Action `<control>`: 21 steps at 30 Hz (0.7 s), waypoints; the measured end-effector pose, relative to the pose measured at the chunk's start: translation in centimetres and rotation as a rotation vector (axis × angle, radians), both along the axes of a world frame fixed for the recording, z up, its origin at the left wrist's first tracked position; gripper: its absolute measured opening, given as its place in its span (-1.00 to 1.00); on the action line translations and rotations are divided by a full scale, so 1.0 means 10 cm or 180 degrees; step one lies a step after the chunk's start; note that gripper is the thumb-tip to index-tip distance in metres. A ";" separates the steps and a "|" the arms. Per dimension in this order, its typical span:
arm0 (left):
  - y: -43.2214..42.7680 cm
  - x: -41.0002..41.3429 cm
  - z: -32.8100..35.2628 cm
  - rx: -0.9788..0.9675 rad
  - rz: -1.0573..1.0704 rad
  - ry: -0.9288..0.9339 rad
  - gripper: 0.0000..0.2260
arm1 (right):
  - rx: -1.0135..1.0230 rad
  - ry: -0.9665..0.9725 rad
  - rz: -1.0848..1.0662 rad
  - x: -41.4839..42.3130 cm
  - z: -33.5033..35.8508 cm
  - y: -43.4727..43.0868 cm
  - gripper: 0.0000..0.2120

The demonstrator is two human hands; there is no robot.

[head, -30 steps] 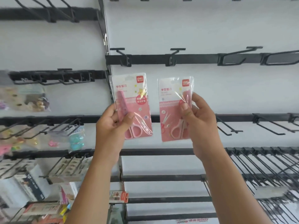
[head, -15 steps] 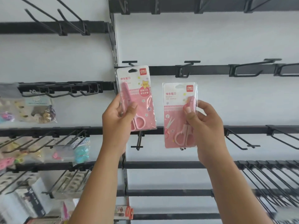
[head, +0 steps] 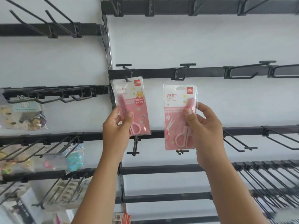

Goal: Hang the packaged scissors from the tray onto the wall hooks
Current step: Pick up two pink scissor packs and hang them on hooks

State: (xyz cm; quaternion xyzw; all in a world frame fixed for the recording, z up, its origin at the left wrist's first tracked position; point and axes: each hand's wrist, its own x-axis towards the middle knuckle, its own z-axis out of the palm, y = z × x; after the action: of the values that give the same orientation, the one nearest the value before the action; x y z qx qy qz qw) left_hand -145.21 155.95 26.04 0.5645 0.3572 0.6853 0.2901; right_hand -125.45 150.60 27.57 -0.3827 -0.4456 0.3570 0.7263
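I hold two pink packs of scissors up against a white wall with black hook rails. My left hand [head: 116,128] grips the left pack [head: 137,107] by its lower edge; the top of this pack sits at the tip of a black wall hook [head: 127,73], whose tip shows through the pack's hang hole. My right hand [head: 202,125] grips the right pack [head: 175,109] by its right side, thumb on the front. That pack hangs free in the air, below a second hook [head: 182,71] on the same rail. The tray is out of view.
Bare black hooks [head: 239,73] run along the rail to the right and on the rails above and below. Hooks on the left panel carry small bagged goods [head: 24,115] and a teal item [head: 73,160]. Dense long hooks [head: 267,183] fill the lower right.
Both hands rose toward the hook rail. The left pack went from well below the rail up to the left hook's tip. The right pack rose less and stays below its hook.
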 end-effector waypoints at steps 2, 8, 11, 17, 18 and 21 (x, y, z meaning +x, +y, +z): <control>0.04 0.02 0.00 -0.0028 0.0084 0.0028 -0.80 | -0.0014 0.0024 -0.0094 0.03 0.06 0.00 -0.79; 0.13 0.01 -0.01 -0.0171 0.0458 0.0208 -0.80 | -0.0002 -0.0031 -0.0142 0.10 0.20 0.02 -0.86; 0.07 0.02 0.00 -0.0092 0.0742 0.0383 -0.79 | 0.0123 -0.0043 -0.0141 0.10 0.26 0.03 -0.83; -0.08 0.03 -0.01 0.0212 0.1538 0.0866 -0.57 | 0.0299 -0.0182 -0.0230 0.11 0.32 0.09 -0.81; -0.10 0.03 -0.01 0.0286 0.1635 0.0981 -0.58 | 0.0322 -0.0222 -0.0262 0.11 0.33 0.09 -0.81; -0.14 0.05 -0.02 0.0496 0.1868 0.1304 -0.60 | 0.0361 -0.0266 -0.0329 0.14 0.32 0.10 -0.79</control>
State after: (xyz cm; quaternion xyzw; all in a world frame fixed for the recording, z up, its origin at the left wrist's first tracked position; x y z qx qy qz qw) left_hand -144.74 154.51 25.79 0.5840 0.5013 0.6372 -0.0403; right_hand -124.05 151.59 30.79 -0.3780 -0.4746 0.2769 0.7451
